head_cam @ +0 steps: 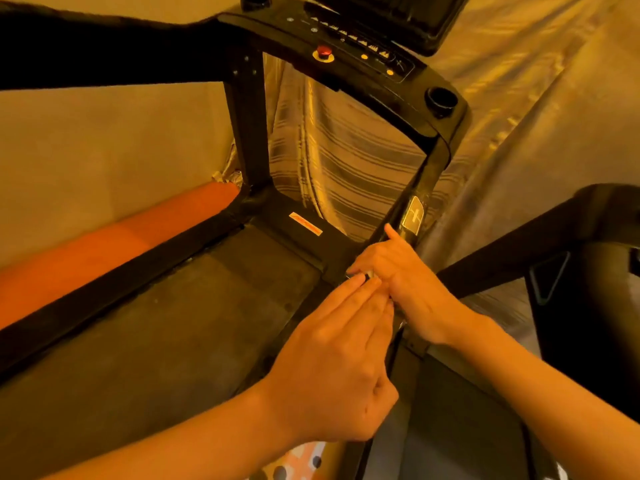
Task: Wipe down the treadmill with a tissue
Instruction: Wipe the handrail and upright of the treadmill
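Note:
The black treadmill fills the view, with its dark belt (173, 323) below and its console (363, 46) at the top. My right hand (408, 285) sits at the foot of the right upright (426, 188), fingers curled, one finger pointing up along the post. A small pale scrap, apparently the tissue (369, 274), shows at its fingertips; the rest is hidden. My left hand (339, 368) reaches in from below with straight fingers, whose tips touch the right hand's fingers at that scrap.
A striped curtain (346, 174) hangs behind the uprights. An orange ledge (121, 244) runs along the wall on the left. The padded left handrail (104, 53) crosses the top left. A black object (588, 271) stands close on the right.

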Motion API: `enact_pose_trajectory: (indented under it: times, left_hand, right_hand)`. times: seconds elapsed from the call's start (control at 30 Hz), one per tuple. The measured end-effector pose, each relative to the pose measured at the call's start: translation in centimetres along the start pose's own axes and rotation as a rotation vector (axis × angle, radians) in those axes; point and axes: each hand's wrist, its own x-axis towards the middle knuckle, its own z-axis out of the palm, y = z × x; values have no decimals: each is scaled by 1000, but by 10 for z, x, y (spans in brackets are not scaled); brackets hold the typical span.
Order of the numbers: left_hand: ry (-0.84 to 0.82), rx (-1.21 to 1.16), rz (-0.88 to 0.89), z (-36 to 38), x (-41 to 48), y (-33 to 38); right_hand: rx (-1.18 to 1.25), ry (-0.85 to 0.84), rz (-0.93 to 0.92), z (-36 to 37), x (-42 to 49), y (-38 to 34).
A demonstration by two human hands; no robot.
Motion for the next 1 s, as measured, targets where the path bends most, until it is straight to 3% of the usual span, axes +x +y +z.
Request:
enact_pose_trajectory:
  times: [0.13, 0.27, 0.37, 0.47, 0.53, 0.63, 0.73, 0.8, 0.9, 1.0]
  left_hand:
    - [-18, 19, 9, -2, -1, -1]
    - [-34, 5, -1, -4, 0, 0]
    - [-27, -13, 6, -4, 0, -1]
    - [-42, 33, 17, -4, 1, -2]
    - [-39, 49, 12, -4, 1, -1]
    - [-57, 34, 0, -5, 0, 1]
    - [-62, 22, 6, -6, 1, 1]
    - [-73, 7, 6, -8, 1, 0]
    - [-139, 2, -18, -14, 2, 2]
    - [-244, 86, -77, -22, 7, 7]
  right_hand:
    - [-76, 15, 122, -1, 25, 67]
    - [56, 149, 235, 6, 11, 3]
    - [182, 176, 137, 14, -14, -35]
    - [75, 117, 116, 20, -8, 15]
    - [65, 164, 218, 21, 5, 44]
    - [179, 317, 307, 27, 0, 9]
    - [271, 370, 214, 45, -27, -35]
    - [229, 343, 204, 46, -23, -11]
    - [211, 365, 336, 43, -1, 43]
    - [247, 419, 357, 47, 1, 37]
